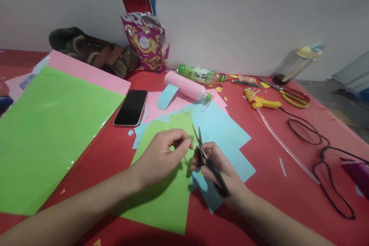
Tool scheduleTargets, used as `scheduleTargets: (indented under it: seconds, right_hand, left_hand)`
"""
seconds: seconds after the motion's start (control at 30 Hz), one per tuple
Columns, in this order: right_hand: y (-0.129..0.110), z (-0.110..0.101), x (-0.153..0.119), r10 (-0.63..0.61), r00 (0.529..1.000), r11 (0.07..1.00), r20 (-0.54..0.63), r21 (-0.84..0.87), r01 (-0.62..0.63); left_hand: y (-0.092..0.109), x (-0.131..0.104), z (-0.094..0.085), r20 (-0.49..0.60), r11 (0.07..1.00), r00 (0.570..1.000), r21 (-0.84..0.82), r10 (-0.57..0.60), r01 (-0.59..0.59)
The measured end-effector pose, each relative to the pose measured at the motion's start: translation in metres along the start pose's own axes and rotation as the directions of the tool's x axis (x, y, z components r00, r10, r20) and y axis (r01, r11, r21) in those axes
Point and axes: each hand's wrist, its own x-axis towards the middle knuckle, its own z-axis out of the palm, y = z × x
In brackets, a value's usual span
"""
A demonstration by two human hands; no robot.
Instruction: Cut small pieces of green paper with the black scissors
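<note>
Black-handled scissors are in my right hand, with the fingers around the handles. Their blades stand slightly apart and point up and away from me. Just left of the blades, my left hand is closed in a pinch, thumb against fingertips; whatever lies between them is too small to make out. Beneath both hands is a green paper sheet. Blue paper with cut corners spreads behind and to the right, and a narrower blue piece lies under my right wrist.
Stacked green sheets and a phone lie left. A pink-wrapped bottle, green-labelled bottle and snack bag are behind. At right are a yellow glue gun, its cord, larger scissors and a clear bottle.
</note>
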Motion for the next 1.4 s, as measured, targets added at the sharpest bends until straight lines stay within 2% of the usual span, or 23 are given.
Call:
scheduleTargets:
  seconds: [0.2, 0.43, 0.63, 1.13, 1.4]
  right_hand:
    - [-0.0042, 0.0032, -0.0005, 0.013, 0.998, 0.999, 0.065, -0.040, -0.011]
    - [-0.0035, 0.0022, 0.0002, 0.003, 0.997, 1.000, 0.078, -0.022, -0.001]
    - [-0.0030, 0.0021, -0.0001, 0.030, 0.997, 0.999, 0.067, -0.020, -0.029]
    - [-0.0029, 0.0013, -0.0003, 0.029, 0.998, 0.998, 0.060, -0.054, -0.026]
    - [-0.0022, 0.0011, -0.0010, 0.032, 0.996, 0.999, 0.084, 0.001, -0.032]
  left_hand:
    - [-0.0001, -0.0002, -0.0033, -0.012, 0.999, 0.999, 0.012, 0.030, -0.030]
    - [0.0024, -0.0004, -0.0019, -0.013, 0.993, 0.999, 0.110, 0.048, -0.046]
    - [0.0020, -0.0024, 0.0007, -0.006, 0.991, 0.999, 0.128, 0.046, -0.045]
    - [0.0044, -0.0050, 0.0025, -0.001, 0.997, 0.999, 0.057, -0.047, 0.047]
    - [0.0030, -0.0060, 0.0040, 0.013, 0.993, 0.997, -0.088, -0.078, 0.079]
